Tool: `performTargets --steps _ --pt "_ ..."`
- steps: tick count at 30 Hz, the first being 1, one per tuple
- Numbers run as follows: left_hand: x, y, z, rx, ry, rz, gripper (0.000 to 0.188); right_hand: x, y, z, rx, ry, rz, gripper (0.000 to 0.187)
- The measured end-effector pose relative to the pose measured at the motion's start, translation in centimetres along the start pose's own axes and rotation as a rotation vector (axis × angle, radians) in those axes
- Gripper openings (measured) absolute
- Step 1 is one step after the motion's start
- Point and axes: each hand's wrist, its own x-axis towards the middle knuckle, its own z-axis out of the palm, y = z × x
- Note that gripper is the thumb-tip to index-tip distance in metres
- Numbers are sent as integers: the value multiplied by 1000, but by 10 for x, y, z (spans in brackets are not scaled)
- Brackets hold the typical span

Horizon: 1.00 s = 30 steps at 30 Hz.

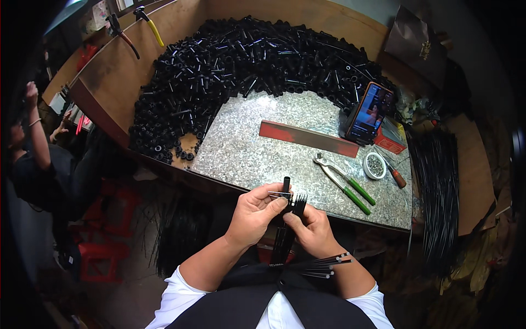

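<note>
My left hand (253,214) pinches a short black tubular part (286,184) between thumb and fingers, its tube pointing up. A thin metal strip or wire crosses it at the fingertips; its exact form is too small to tell. Close beside it, my right hand (315,233) grips a bundle of thin black rods (299,205), whose fine tips fan out above the thumb. The bundle hangs down toward my lap. Whether the rods are joined to the tubular part I cannot tell. Several black rods with pale ends (323,268) stick out by my right forearm.
Beyond my hands, a speckled tabletop (235,148) carries a red-and-brown bar (308,139), green-handled pincers (345,183), a white bowl of small metal pieces (375,165), a screwdriver (395,174) and a propped phone (370,113). Black tubular parts (246,57) pile behind; black rods (435,192) hang right. Another person (41,148) is left.
</note>
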Motion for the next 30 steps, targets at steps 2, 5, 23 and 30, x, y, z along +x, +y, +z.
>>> performTargets --steps 2,5,23,30 --pt "0 2 0 25 8 9 30 1 0 -1 -20 5 -18 18" --pt "3 9 -5 54 -78 -39 28 1 -1 -6 27 -45 34 18" --pt "-4 4 -1 -130 33 -154 26 4 5 -6 136 -119 90 19" --pt "-6 -4 6 -134 50 -87 24 5 9 -8 158 -131 98 17"
